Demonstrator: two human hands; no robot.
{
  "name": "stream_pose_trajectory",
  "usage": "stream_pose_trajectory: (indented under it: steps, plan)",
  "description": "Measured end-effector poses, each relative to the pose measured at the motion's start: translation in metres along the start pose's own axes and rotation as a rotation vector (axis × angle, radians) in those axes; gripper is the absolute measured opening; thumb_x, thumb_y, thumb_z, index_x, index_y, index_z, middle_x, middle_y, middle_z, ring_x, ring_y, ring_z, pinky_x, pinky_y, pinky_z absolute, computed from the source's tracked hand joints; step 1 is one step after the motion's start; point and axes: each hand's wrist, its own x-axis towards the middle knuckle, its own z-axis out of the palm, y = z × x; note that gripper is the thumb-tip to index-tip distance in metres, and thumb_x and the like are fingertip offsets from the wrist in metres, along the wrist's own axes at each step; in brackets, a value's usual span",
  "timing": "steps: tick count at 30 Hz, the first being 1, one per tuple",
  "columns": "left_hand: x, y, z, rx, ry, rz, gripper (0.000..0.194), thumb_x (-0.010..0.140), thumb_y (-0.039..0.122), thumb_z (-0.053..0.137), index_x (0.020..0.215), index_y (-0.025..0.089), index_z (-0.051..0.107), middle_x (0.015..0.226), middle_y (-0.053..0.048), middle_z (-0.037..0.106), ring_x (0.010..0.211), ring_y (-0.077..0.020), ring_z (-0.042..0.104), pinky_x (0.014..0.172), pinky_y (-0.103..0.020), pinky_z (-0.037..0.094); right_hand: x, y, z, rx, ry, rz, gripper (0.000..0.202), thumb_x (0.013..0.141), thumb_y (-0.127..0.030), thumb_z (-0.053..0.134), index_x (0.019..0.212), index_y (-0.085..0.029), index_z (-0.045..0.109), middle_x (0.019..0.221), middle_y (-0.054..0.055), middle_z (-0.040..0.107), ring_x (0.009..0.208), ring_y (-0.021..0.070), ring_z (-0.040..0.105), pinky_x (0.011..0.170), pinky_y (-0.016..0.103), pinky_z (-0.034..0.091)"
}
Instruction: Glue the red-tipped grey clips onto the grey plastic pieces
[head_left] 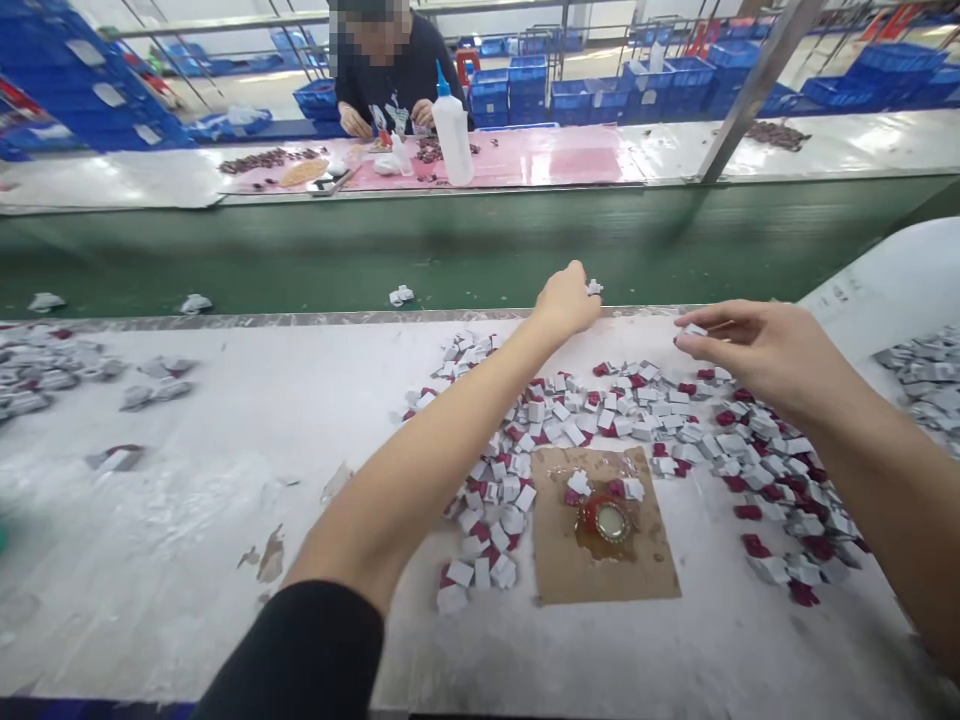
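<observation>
My left hand is stretched out to the table's far edge, its fingers closed on a small white piece over the green belt. To its right, my right hand pinches another small white piece between thumb and fingers. Below both hands spread many white and dark red pieces. A brown cardboard square lies among them, wet with amber liquid around a bottle cap. Two white and red pieces rest beside the cap.
The green belt carries a few white pieces. Grey pieces lie at the left. Across the belt a person works near a white bottle. A white container stands at the right.
</observation>
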Motion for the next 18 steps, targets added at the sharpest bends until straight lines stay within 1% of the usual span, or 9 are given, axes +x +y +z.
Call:
stream_pose_trajectory:
  steps: [1,3,4,6,8,10,12,14,18]
  plan:
    - [-0.017,-0.003,-0.006,-0.011,0.007,0.031,0.036,0.110,0.014,0.069,0.146,0.010,0.070,0.151,-0.024,0.078,0.140,-0.0322,0.075,0.120,-0.042,0.057,-0.017,0.000,-0.006,0.017,0.001,0.012,0.036,0.083,-0.056,0.093,0.103,-0.026,0.093,0.096,0.013,0.089,0.087,0.0361,0.083,0.072,0.047,0.066]
    - [-0.053,-0.012,-0.020,-0.037,0.020,0.086,0.036,0.111,0.018,0.069,0.146,0.011,0.069,0.152,-0.023,0.077,0.141,-0.0325,0.074,0.123,-0.043,0.055,-0.049,0.002,-0.017,0.037,0.008,0.032,0.040,0.085,-0.061,0.093,0.104,-0.026,0.093,0.100,0.014,0.090,0.088,0.0366,0.085,0.072,0.046,0.067]
    - [-0.073,-0.019,-0.027,-0.050,0.027,0.106,0.034,0.111,0.020,0.069,0.143,0.011,0.070,0.153,-0.022,0.076,0.142,-0.0333,0.073,0.123,-0.045,0.055,-0.064,0.005,-0.021,0.038,0.012,0.043,0.041,0.086,-0.063,0.093,0.105,-0.027,0.093,0.104,0.014,0.091,0.090,0.0369,0.086,0.073,0.046,0.068]
    - [-0.111,-0.037,-0.038,-0.073,0.049,0.129,0.032,0.112,0.029,0.067,0.140,0.014,0.072,0.153,-0.021,0.076,0.143,-0.0357,0.072,0.123,-0.050,0.056,-0.091,0.013,-0.027,0.017,0.020,0.056,0.042,0.090,-0.067,0.089,0.105,-0.027,0.093,0.109,0.014,0.091,0.091,0.0365,0.086,0.073,0.045,0.068]
    - [-0.148,-0.057,-0.046,-0.089,0.138,0.129,0.035,0.111,0.042,0.067,0.136,0.020,0.074,0.149,-0.017,0.078,0.141,-0.0379,0.072,0.122,-0.054,0.057,-0.114,0.023,-0.029,-0.033,0.049,0.050,0.043,0.093,-0.068,0.085,0.107,-0.028,0.093,0.109,0.013,0.091,0.088,0.0349,0.085,0.071,0.045,0.067]
    - [-0.179,-0.075,-0.049,-0.079,0.238,0.111,0.040,0.109,0.054,0.067,0.134,0.024,0.075,0.148,-0.016,0.078,0.141,-0.0405,0.072,0.121,-0.057,0.058,-0.131,0.032,-0.028,-0.084,0.089,0.035,0.044,0.096,-0.067,0.082,0.113,-0.028,0.093,0.112,0.014,0.090,0.092,0.0348,0.084,0.074,0.045,0.067]
    - [-0.203,-0.091,-0.047,-0.064,0.312,0.105,0.042,0.108,0.061,0.065,0.132,0.028,0.075,0.148,-0.015,0.076,0.145,-0.0425,0.070,0.123,-0.059,0.058,-0.139,0.036,-0.026,-0.102,0.127,0.025,0.045,0.097,-0.066,0.080,0.116,-0.027,0.092,0.116,0.014,0.090,0.099,0.0362,0.084,0.078,0.046,0.067]
    - [-0.219,-0.106,-0.045,-0.037,0.359,0.114,0.040,0.110,0.063,0.062,0.132,0.031,0.073,0.150,-0.015,0.074,0.151,-0.0442,0.066,0.128,-0.063,0.054,-0.138,0.032,-0.023,-0.096,0.141,0.019,0.043,0.097,-0.063,0.080,0.115,-0.025,0.091,0.117,0.015,0.090,0.100,0.0364,0.083,0.081,0.047,0.067]
    - [-0.229,-0.137,-0.042,0.044,0.365,0.115,0.036,0.116,0.060,0.056,0.138,0.035,0.069,0.162,-0.014,0.068,0.163,-0.0470,0.057,0.137,-0.073,0.041,-0.113,0.010,-0.015,-0.093,0.122,-0.011,0.036,0.097,-0.054,0.078,0.111,-0.024,0.090,0.118,0.015,0.090,0.088,0.0309,0.080,0.078,0.045,0.065]
